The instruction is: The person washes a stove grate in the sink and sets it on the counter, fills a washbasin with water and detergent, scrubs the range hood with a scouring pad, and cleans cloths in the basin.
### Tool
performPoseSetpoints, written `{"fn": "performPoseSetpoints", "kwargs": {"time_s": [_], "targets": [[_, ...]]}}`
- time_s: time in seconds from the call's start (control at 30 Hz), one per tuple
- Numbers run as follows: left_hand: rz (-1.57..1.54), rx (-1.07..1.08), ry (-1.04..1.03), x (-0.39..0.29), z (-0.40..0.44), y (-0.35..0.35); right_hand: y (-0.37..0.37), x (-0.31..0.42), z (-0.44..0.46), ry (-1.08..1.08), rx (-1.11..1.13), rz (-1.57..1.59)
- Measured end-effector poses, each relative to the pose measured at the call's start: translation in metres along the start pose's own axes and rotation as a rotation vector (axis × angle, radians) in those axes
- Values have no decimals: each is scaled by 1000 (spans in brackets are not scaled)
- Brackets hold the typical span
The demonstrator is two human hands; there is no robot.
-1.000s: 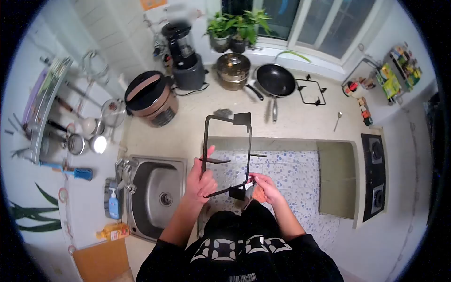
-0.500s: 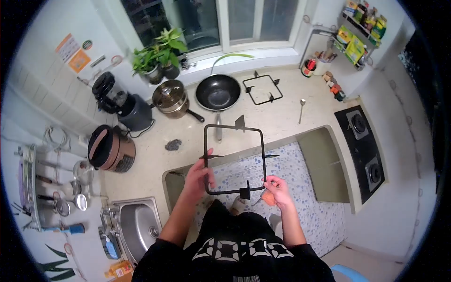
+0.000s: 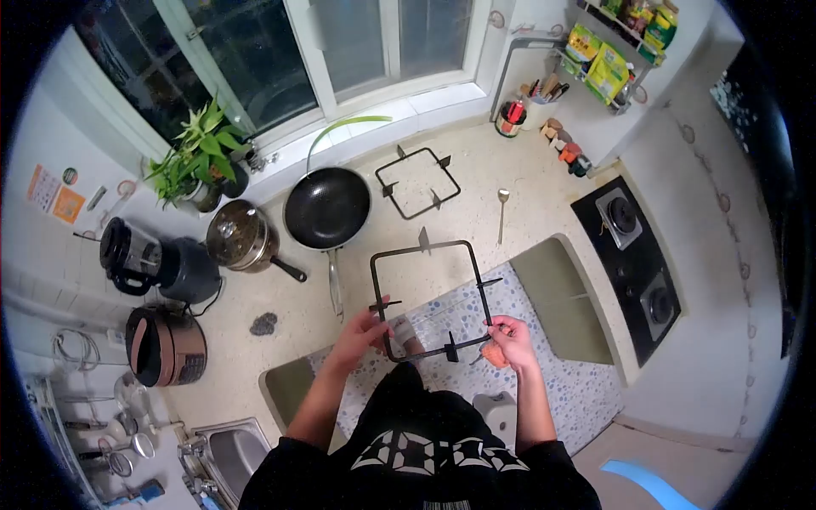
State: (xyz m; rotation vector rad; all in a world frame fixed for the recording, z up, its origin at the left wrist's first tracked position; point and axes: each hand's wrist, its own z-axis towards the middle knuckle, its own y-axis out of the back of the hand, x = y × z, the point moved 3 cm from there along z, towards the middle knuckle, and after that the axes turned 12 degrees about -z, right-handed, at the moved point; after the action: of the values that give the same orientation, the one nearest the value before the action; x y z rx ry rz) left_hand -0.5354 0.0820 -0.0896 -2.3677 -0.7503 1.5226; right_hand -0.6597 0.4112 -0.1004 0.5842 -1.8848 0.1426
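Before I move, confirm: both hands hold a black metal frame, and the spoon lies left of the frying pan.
Wrong side: the head view shows the spoon lying right of the frying pan. Left hand and right hand do hold a black metal frame.

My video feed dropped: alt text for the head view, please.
A left hand and right hand hold up a square black rack; the right also has something orange. A similar rack and a frying pan sit beyond it on the counter, a stove at right.
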Motion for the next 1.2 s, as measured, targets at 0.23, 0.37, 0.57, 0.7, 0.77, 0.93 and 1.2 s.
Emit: {"fn": "performPoseSetpoints", "kwargs": {"time_s": [0.23, 0.37, 0.57, 0.7, 0.77, 0.93, 1.2], "targets": [[-43, -170, 0, -12, 105, -2, 31, 20, 122, 38, -45, -148], [-68, -299, 5, -21, 157, 0, 39, 25, 183, 99, -53, -195], [-135, -385, -29, -45, 237, 4, 44, 59, 285, 66, 10, -272], [-219, -491, -74, -47, 289, 13, 38, 68, 371, 143, 71, -336], [-242, -562, -59, -48, 313, 19, 36, 65, 413, 171, 85, -404], [-282, -597, -45, -45, 356, 30, 33, 45, 481, 69, 145, -466], [-329, -649, -23, -32, 387, 42, 28, 23, 513, 165, 120, -493]]}}
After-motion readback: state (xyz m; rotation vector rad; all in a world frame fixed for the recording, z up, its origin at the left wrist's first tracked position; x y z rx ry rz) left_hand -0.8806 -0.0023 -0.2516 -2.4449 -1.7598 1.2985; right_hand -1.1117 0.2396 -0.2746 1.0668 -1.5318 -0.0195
